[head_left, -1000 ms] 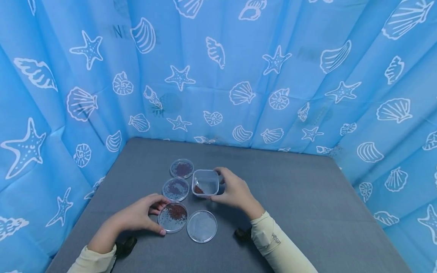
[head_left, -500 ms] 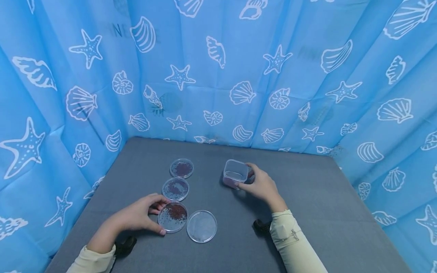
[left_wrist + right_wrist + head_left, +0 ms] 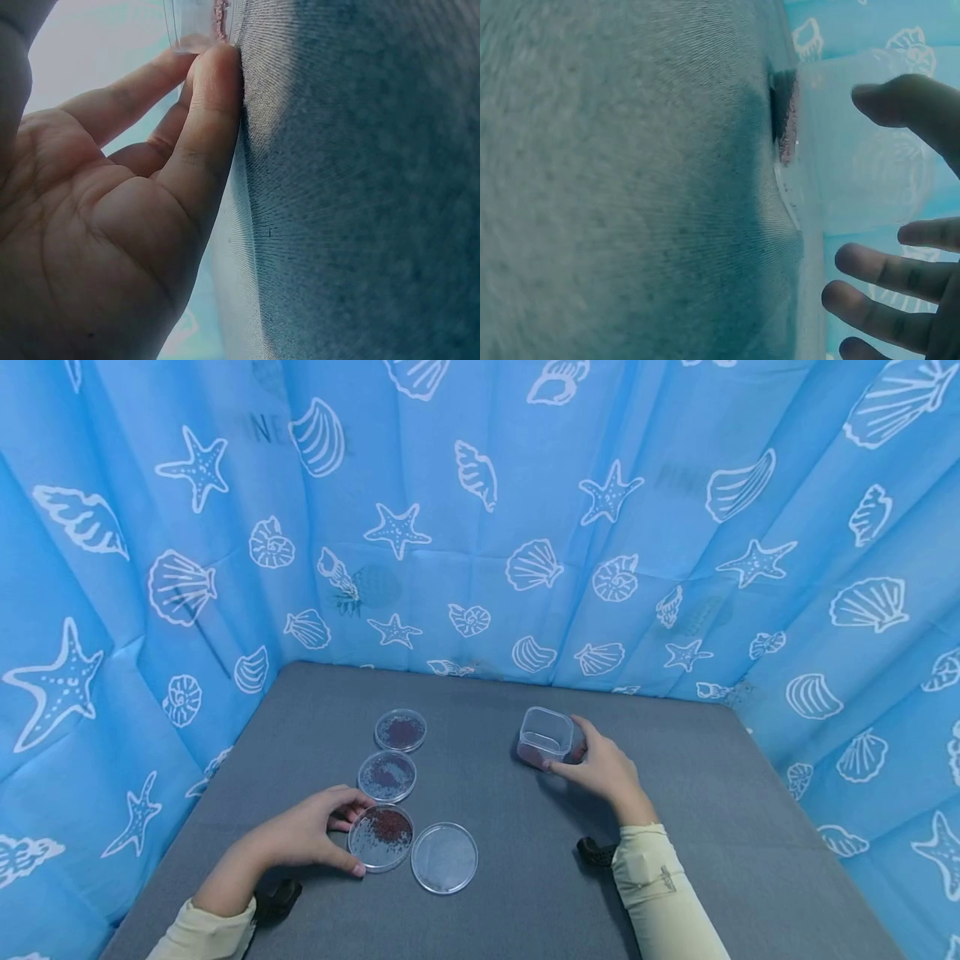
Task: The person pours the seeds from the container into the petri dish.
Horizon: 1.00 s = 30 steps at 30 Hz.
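My left hand [image 3: 311, 835] pinches the rim of a clear petri dish [image 3: 362, 852] with reddish-brown granules in it, thumb at the near side and fingers at the left. In the left wrist view the fingertips [image 3: 217, 67] meet the dish's edge close to the table. My right hand [image 3: 606, 774] is around the right side of a clear square tub [image 3: 546, 727], which shows reddish-brown contents low down. In the right wrist view the tub [image 3: 862, 165] stands between thumb and spread fingers [image 3: 877, 270], several of which lie past its edge.
Two more petri dishes with dark reddish granules, a middle one [image 3: 386, 777] and a far one [image 3: 401, 730], line up beyond the held dish. Right of it lies a clear dish [image 3: 444, 858] without granules. A blue shell-print curtain [image 3: 465, 577] borders the grey table [image 3: 720, 827].
My right hand has carried the square tub rightward and slightly away, from beside the dishes, with its granules no longer heaped in one corner. My left hand and the dishes stay put.
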{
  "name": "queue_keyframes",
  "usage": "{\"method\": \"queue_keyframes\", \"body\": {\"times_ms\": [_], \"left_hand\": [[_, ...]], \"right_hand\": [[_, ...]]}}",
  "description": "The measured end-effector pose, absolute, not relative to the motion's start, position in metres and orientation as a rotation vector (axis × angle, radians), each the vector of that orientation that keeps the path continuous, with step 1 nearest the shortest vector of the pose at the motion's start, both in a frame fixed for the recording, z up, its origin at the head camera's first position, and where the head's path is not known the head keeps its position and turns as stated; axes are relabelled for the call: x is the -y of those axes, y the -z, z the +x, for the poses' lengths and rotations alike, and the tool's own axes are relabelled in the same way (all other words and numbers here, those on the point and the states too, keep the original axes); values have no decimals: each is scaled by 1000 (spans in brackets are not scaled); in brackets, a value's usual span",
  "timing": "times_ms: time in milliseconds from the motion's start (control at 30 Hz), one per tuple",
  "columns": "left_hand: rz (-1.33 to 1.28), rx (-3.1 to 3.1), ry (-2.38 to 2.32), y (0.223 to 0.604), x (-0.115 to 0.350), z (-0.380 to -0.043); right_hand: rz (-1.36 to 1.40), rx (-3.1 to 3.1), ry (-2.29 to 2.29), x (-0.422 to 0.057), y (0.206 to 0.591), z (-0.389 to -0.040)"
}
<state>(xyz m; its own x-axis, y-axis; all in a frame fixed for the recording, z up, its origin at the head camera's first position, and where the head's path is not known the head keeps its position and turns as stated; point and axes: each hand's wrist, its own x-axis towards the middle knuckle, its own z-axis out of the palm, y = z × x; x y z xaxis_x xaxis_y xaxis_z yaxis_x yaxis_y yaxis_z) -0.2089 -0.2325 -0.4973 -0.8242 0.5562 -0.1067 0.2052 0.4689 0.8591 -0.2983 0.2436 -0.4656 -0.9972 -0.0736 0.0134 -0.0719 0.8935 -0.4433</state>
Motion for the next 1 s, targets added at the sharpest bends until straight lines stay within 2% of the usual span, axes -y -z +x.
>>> {"method": "queue_keyframes", "body": {"times_ms": [233,400,600,767,1000], "left_hand": [[655,-2349,-1300,498,231,-210],[659,-2348,-1303,500,233,-210],[655,-2342,-1316,499,234,-209],[647,-2334,-1319,497,234,-208],[623,-2317,-1305,496,233,-210]], "right_hand": [[-243,-3244,598,-235,462,-288],[-579,-3233,750,-211,453,-274],[-957,-2833,825,-175,448,-253],[-1065,-2558,652,-150,453,-237],[-1177,-2515,451,-125,464,-227]]}}
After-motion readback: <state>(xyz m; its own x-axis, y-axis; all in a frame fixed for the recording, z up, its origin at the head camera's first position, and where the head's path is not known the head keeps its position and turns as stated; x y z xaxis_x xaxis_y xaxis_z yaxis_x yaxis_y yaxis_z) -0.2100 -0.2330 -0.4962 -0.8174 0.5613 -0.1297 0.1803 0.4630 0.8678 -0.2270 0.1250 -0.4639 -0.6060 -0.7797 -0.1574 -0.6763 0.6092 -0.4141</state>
